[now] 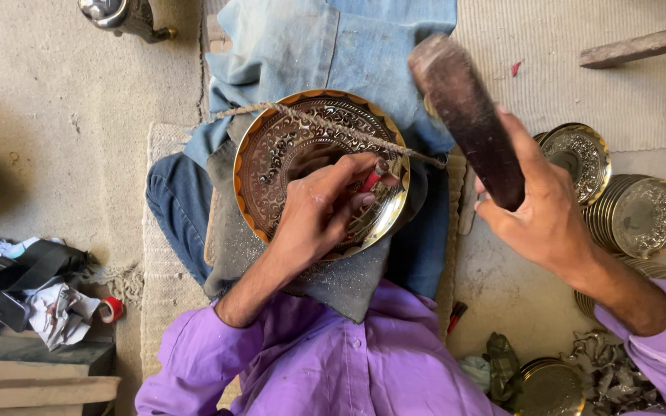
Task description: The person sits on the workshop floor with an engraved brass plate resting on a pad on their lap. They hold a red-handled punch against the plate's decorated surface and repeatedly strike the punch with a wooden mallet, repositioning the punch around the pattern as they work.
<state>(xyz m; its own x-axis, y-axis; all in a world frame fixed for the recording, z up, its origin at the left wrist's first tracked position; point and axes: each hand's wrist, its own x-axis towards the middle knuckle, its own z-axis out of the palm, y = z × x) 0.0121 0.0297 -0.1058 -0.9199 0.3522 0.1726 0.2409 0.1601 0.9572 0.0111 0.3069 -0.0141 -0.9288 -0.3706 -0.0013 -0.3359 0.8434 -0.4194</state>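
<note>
A round engraved brass plate (287,146) with an orange-gold rim rests on my lap, over a grey cloth (341,281). A twisted rope (271,110) runs across its top. My left hand (321,212) lies on the plate and pinches a small chisel with a red grip (372,179), its tip against the metal. Raised to the right of the plate, my right hand (541,212) grips a dark wooden mallet (464,108), its head up above the plate's right edge.
Stacks of similar engraved brass plates (634,212) sit on the floor at the right, with another plate (553,385) and metal scraps (614,374) lower right. A wooden bar (641,45) lies top right. Crumpled papers, straps and red tape (111,308) sit at the left.
</note>
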